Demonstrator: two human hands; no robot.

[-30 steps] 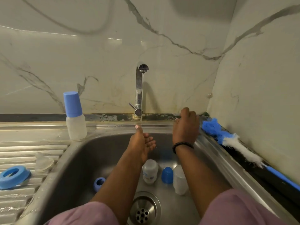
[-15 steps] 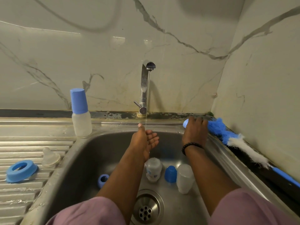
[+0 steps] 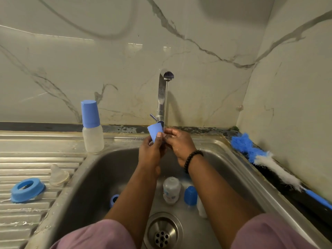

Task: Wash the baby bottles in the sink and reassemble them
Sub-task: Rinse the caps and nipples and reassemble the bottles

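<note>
My steel drainboard (image 3: 36, 159): capped bottle (image 3: 92, 130), teat (image 3: 58, 175), blue ring (image 3: 27, 189); sink basin (image 3: 100, 177): bottle (image 3: 171, 190), blue cap (image 3: 190, 195).

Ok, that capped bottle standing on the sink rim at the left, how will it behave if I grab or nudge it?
The capped bottle looks empty and translucent, so probably light. It stands tall and narrow on the wet sink rim, so a nudge may tip or slide it. The plastic looks stiff, likely slick if wet.

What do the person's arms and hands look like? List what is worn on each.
Both forearms are bare, with loose mauve-pink sleeves pushed up near the elbows. The right wrist carries a bracelet of round black beads. The left hand and right hand wear no gloves; no rings show.
</note>
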